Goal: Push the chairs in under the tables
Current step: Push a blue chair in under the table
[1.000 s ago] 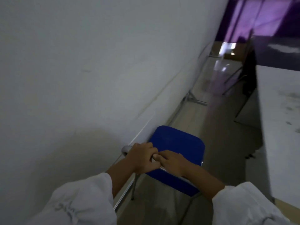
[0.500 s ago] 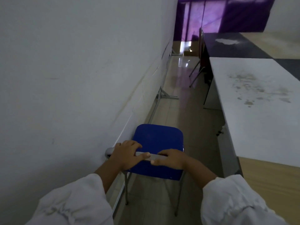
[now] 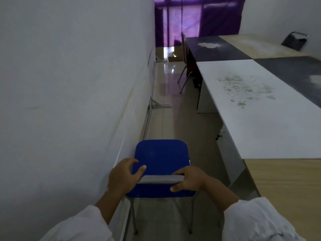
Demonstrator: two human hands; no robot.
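Observation:
A blue chair (image 3: 160,154) with a grey metal frame stands in the narrow aisle, its seat pointing away from me. My left hand (image 3: 122,176) grips the left end of the chair's backrest top. My right hand (image 3: 188,180) grips the right end of the same backrest. Along the aisle's right side runs a white table (image 3: 257,108), and a wooden table (image 3: 286,185) lies nearer to me. The chair sits in the aisle, left of both tables and apart from them.
A white board on metal feet (image 3: 159,105) leans along the left wall (image 3: 69,84). Farther down, a dark red chair (image 3: 185,54) stands at a black table (image 3: 213,47). Purple curtains (image 3: 196,16) close the far end. A dark chair (image 3: 295,40) stands at the far right.
My view has swung from the left wall to straight down the aisle. The chair now faces squarely away from me, and my hands have spread apart to the backrest's two ends.

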